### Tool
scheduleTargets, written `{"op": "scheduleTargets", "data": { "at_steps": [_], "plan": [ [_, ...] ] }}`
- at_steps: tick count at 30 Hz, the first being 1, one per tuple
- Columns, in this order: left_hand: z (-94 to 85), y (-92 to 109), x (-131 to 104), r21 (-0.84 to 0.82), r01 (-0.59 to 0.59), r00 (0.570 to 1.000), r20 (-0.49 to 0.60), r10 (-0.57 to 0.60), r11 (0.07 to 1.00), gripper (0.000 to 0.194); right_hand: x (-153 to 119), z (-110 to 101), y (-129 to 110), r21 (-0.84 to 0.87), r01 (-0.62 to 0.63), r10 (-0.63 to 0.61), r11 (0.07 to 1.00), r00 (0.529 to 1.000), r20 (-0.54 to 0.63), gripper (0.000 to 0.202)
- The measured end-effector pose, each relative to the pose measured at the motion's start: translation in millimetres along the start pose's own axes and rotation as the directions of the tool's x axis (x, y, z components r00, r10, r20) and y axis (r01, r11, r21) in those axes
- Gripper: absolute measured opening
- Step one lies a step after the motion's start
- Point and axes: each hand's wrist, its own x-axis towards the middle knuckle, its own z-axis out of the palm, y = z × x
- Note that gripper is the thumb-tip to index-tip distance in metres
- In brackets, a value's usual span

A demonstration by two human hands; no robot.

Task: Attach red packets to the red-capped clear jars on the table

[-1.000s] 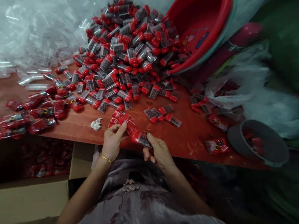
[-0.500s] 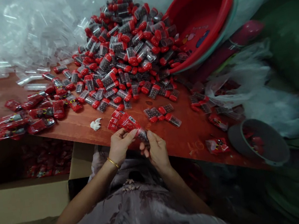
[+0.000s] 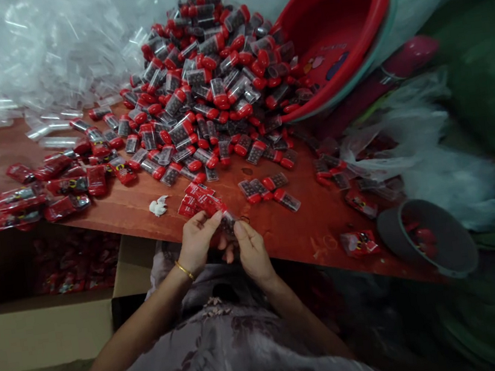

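Note:
Just over the table's front edge, my left hand (image 3: 197, 239) pinches one end of a small clear container of dark balls (image 3: 228, 223) between thumb and fingers. My right hand (image 3: 254, 254) grips its other end, the thumb on top. Red film shows at the upper end of the container; I cannot make out whether it encloses it. Red printed packets (image 3: 197, 193) lie fanned out right beyond my left fingertips. A few red-capped containers (image 3: 252, 189) sit on the table to the right of them.
A tall pile of red-capped containers (image 3: 207, 87) leans against a tilted red basin (image 3: 345, 26). Clear empty tubes (image 3: 53, 59) heap at the left. Filled red packets (image 3: 65, 186) lie above an open cardboard box (image 3: 48, 333). A grey bowl (image 3: 442, 245) stands at the right edge.
Both hands have shifted slightly left with the container, my right hand more than my left, so they are closer together. The things on the table have stayed put.

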Motion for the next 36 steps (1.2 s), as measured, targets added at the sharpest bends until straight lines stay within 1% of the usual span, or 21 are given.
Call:
{"op": "scheduleTargets", "data": {
  "at_steps": [2, 5, 7, 8, 11, 12, 14, 17, 19, 22, 24, 29, 31, 34, 36],
  "plan": [
    [0.6, 4, 1, -0.002, -0.016, 0.999, -0.029, 0.016, 1.0, 0.038, -2, 4, -2, -0.054, 0.026, -0.025, 0.998, 1.0, 0.015, 0.038],
    [1.0, 6, 0, 0.041, 0.066, 0.997, 0.036, -0.067, 0.997, 0.041, -4, 9, -1, -0.073, 0.042, -0.042, 0.996, 0.999, -0.004, 0.038],
    [1.3, 4, -3, 0.053, 0.125, 0.99, 0.058, -0.128, 0.991, 0.044, -4, 13, 2, -0.011, 0.013, -0.013, 1.0, 1.0, -0.01, 0.039],
    [1.4, 3, -4, 0.048, 0.142, 0.988, 0.053, -0.144, 0.989, 0.046, -4, 15, 3, 0.04, -0.01, 0.01, 0.999, 1.0, -0.001, 0.039],
    [0.5, 1, -7, 0.025, 0.165, 0.985, 0.042, -0.166, 0.986, 0.047, -3, 20, 7, 0.19, -0.069, 0.065, 0.979, 0.998, 0.026, 0.04],
    [-0.7, 1, -7, 0.017, 0.171, 0.984, 0.052, -0.172, 0.985, 0.048, -3, 22, 8, 0.215, -0.074, 0.071, 0.974, 0.997, 0.022, 0.041],
    [-4.8, 3, -6, -0.019, 0.177, 0.98, 0.093, -0.175, 0.984, 0.051, -1, 25, 10, 0.207, -0.059, 0.061, 0.976, 0.998, -0.003, 0.042],
    [-15.8, 6, -5, -0.1, 0.144, 0.98, 0.155, -0.128, 0.984, 0.052, 1, 31, 12, 0.121, -0.017, 0.018, 0.992, 1.0, -0.01, 0.042],
    [-25.1, 6, -5, -0.125, 0.115, 0.982, 0.167, -0.093, 0.986, 0.048, 3, 37, 14, 0.085, -0.008, 0.009, 0.996, 1.0, 0.0, 0.041],
    [-39.5, 6, -6, -0.136, 0.068, 0.993, 0.105, -0.054, 0.988, 0.044, 7, 52, 15, 0.059, -0.017, 0.017, 0.998, 1.0, 0.003, 0.041],
    [-49.1, 9, -7, -0.144, 0.039, 0.998, 0.056, -0.031, 0.989, 0.042, 9, 65, 13, -0.001, -0.013, 0.013, 1.0, 1.0, 0.005, 0.041],
    [-73.9, 33, -7, -0.218, 0.069, 0.998, 0.004, -0.07, 0.974, 0.046, 12, 94, 4, -0.191, 0.035, -0.02, 0.981, 0.997, 0.081, 0.042],
    [-82.6, 40, -6, -0.206, 0.102, 0.995, 0.009, -0.103, 0.973, 0.049, 13, 103, 5, -0.253, 0.068, -0.049, 0.965, 0.996, 0.08, 0.042],
    [-91.9, 43, -4, -0.197, 0.158, 0.987, 0.056, -0.149, 0.968, 0.053, 15, 113, 9, -0.287, 0.055, -0.045, 0.956, 0.998, 0.039, 0.043],
    [-96.3, 39, -5, -0.184, 0.153, 0.988, 0.057, -0.145, 0.971, 0.053, 17, 118, 11, -0.245, 0.01, -0.007, 0.969, 1.0, 0.016, 0.044]
  ]
}}
